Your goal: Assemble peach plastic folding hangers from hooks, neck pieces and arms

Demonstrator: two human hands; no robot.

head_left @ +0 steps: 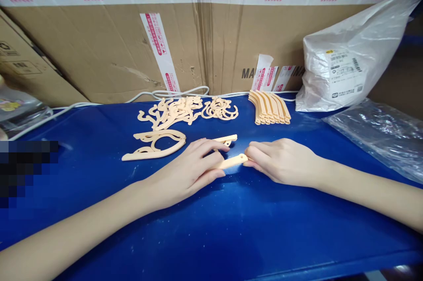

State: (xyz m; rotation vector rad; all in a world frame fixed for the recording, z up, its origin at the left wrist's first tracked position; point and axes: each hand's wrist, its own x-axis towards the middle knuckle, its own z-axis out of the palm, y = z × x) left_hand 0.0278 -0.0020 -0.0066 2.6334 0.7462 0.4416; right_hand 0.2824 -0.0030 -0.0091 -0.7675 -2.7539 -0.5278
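Both hands are on the same part, from where I'm standing. Left hand (188,166) has the cream strip (231,162) gripped between the thumb, on the near side, and bent fingers on top. Strip sticks out of that grip toward the right hand (287,162). Right thumb and index are pinched together at the strip's holed end, other fingers curled in. Can't tell if there's also a small separate piece in that pinch.

Second cream piece (228,138) pokes out just beyond the left fingertips, partly covered by them. Can't see whether it's joined to the strip.

Left of the left fingers, near the knuckles: a hanger-like assembly (158,153), two curved arms around a ring shape, flat on the blue table (231,228). Beyond the left fingers: loose heap of hooked pieces (178,111), with a small pile of open rings (220,108) just right of it. Beyond the right fingers: curved arms (269,109), stacked in neat rows.

Farther off past the right hand: white bag (346,69) with a printed label, clear plastic film (380,135) on the near side of it. Taped cardboard (115,52) stands behind everything, white cable (79,104) along its foot.
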